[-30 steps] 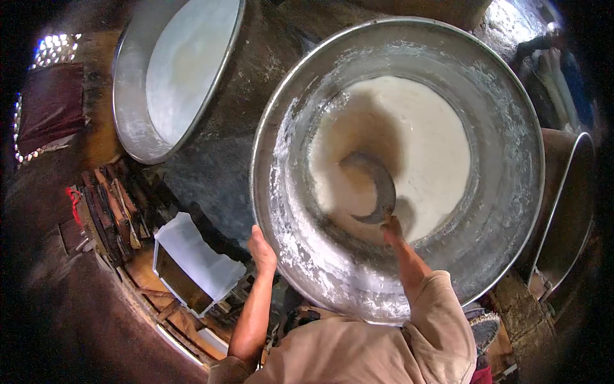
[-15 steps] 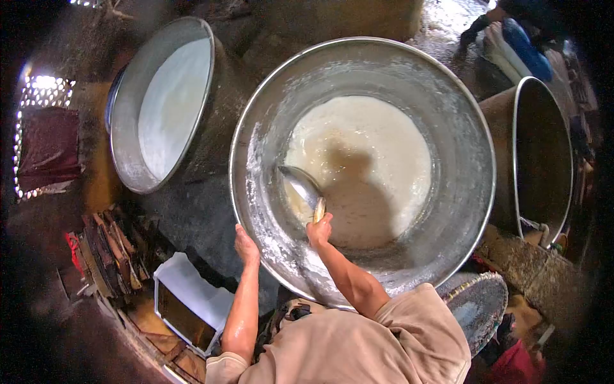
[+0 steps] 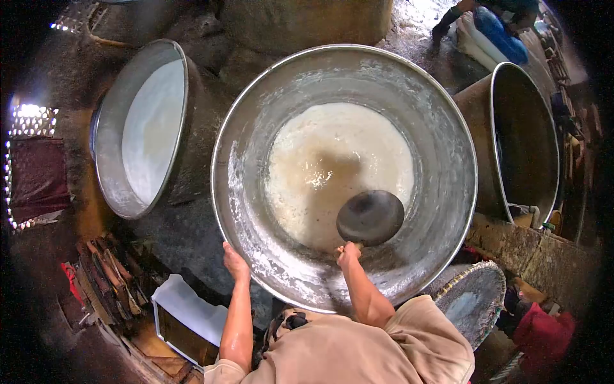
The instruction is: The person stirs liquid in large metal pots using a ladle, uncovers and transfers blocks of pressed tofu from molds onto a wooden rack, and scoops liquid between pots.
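In front of me stands a large round metal vat with a pale, milky liquid in its bottom; whitish residue streaks its walls. My right hand is closed around the short handle of a big round ladle. The ladle's dark, round face shows above the right lower part of the liquid, and most of the handle is hidden by my hand. My left hand grips the vat's rim at the lower left, with some of its fingers hidden.
Another metal vat with white liquid stands left, and a third vat right. Split wood and a white-edged container lie lower left. A round woven basket sits lower right. Another person is at upper right.
My right hand has carried the ladle rightward from the liquid's left side, turning it so its round face shows. My left hand stays at the rim. The view has shifted slightly.
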The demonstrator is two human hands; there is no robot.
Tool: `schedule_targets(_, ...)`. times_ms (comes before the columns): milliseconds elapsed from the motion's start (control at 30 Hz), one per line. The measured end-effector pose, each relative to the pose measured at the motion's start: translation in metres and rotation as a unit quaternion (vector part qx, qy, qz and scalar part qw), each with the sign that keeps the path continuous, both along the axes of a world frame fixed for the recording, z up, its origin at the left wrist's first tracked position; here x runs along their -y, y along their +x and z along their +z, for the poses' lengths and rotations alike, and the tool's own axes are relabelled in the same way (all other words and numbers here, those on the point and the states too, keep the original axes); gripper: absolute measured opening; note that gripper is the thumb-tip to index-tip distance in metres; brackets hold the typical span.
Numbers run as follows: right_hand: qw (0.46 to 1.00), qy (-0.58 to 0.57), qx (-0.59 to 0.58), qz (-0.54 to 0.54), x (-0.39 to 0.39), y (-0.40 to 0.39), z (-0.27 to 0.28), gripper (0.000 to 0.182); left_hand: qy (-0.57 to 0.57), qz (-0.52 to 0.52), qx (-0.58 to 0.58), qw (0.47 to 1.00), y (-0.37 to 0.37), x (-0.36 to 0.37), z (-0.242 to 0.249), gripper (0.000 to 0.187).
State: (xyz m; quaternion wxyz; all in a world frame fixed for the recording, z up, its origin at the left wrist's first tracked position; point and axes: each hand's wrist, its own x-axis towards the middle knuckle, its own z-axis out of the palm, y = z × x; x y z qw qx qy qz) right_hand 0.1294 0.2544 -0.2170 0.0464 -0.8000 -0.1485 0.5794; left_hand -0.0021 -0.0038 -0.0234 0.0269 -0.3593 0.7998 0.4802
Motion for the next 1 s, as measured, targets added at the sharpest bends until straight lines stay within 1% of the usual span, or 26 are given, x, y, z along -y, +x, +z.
schedule_targets(67, 0.996, -0.069, -0.025, -0.044, -0.004, -0.012, -0.027, 0.002, 0.009, 0.019, 0.002, 1.000, 0.003, 0.006, -0.003, 0.065)
schedule_targets(100, 0.989, -0.115, -0.018, -0.091, -0.012, -0.027, -0.027, 0.004, 0.061, 0.035, 0.005, 0.998, 0.000, -0.003, 0.006, 0.066)
schedule_targets(200, 0.984, -0.113, -0.110, -0.083, -0.020, -0.062, -0.032, 0.005, 0.012, 0.010, 0.012, 1.000, 0.002, 0.001, 0.001, 0.066)
schedule_targets(233, 0.985, -0.098, -0.118, -0.080, -0.023, -0.077, -0.031, 0.006, 0.008, -0.002, 0.019, 1.000, 0.001, 0.001, 0.006, 0.067)
schedule_targets(333, 0.972, -0.072, -0.163, -0.151, -0.038, -0.117, -0.042, 0.013, 0.035, -0.001, 0.015, 0.999, 0.001, -0.003, 0.011, 0.068)
schedule_targets(367, 0.950, -0.117, -0.234, -0.167, -0.044, -0.123, -0.049, 0.023, -0.039, -0.032, 0.006, 0.999, 0.007, 0.008, 0.001, 0.067)
schedule_targets(467, 0.911, -0.109, -0.345, -0.197, -0.061, -0.155, -0.059, 0.029, 0.020, 0.040, -0.003, 0.999, 0.002, -0.003, 0.004, 0.068)
schedule_targets(500, 0.910, -0.095, -0.372, -0.154, -0.068, -0.166, -0.066, 0.031, 0.028, 0.063, 0.011, 0.998, 0.000, -0.005, 0.006, 0.069)
schedule_targets(567, 0.900, -0.069, -0.425, -0.068, -0.077, -0.190, -0.082, 0.034, 0.001, 0.062, 0.019, 0.998, 0.003, -0.002, 0.004, 0.069)
schedule_targets(600, 0.908, -0.063, -0.409, -0.071, -0.083, -0.201, -0.089, 0.034, -0.012, 0.062, 0.020, 0.998, 0.002, 0.000, 0.003, 0.069)
schedule_targets(633, 0.915, -0.057, -0.394, -0.074, -0.088, -0.211, -0.096, 0.034, 0.006, 0.065, 0.004, 0.998, 0.002, -0.002, 0.003, 0.067)
schedule_targets(733, 0.920, -0.055, -0.381, -0.074, -0.106, -0.238, -0.105, 0.033, -0.094, 0.023, 0.035, 0.995, 0.001, -0.007, 0.010, 0.065)
schedule_targets(767, 0.919, -0.056, -0.384, -0.073, -0.114, -0.247, -0.104, 0.032, -0.067, 0.024, 0.022, 0.997, 0.001, -0.005, 0.009, 0.064)
schedule_targets(833, 0.895, -0.147, -0.384, -0.173, -0.143, -0.257, -0.174, 0.028, -0.011, 0.026, -0.007, 1.000, 0.003, -0.001, 0.004, 0.063)
schedule_targets(867, 0.880, -0.189, -0.375, -0.223, -0.157, -0.261, -0.209, 0.026, -0.019, 0.014, -0.008, 1.000, -0.001, -0.005, 0.008, 0.063)
schedule_targets(933, 0.906, -0.123, -0.366, -0.176, -0.174, -0.292, -0.146, 0.019, -0.036, -0.008, -0.005, 0.999, -0.005, -0.015, 0.021, 0.063)
schedule_targets(967, 0.918, -0.091, -0.355, -0.154, -0.182, -0.307, -0.119, 0.016, -0.065, -0.007, 0.021, 0.998, 0.002, 0.002, 0.002, 0.064)
schedule_targets(1000, 0.928, -0.065, -0.340, -0.141, -0.191, -0.318, -0.093, 0.014, -0.077, -0.013, 0.031, 0.996, 0.002, 0.004, -0.001, 0.064)
